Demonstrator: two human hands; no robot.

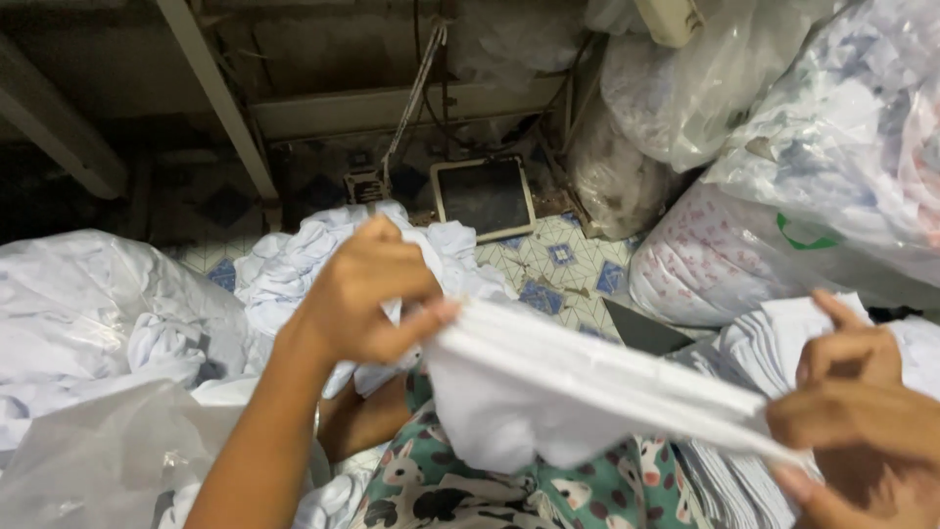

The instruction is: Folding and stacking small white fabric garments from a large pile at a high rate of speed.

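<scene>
A folded white cloth [578, 387] stretches taut, slanting down rightward, above the lap.

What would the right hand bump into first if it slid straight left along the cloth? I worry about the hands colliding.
Probably the left hand, which pinches the other end of the same white cloth that the right hand holds.

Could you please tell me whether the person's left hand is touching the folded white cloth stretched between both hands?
Touching: in the head view, the left hand pinches one end of the folded white cloth between thumb and fingers.
</scene>
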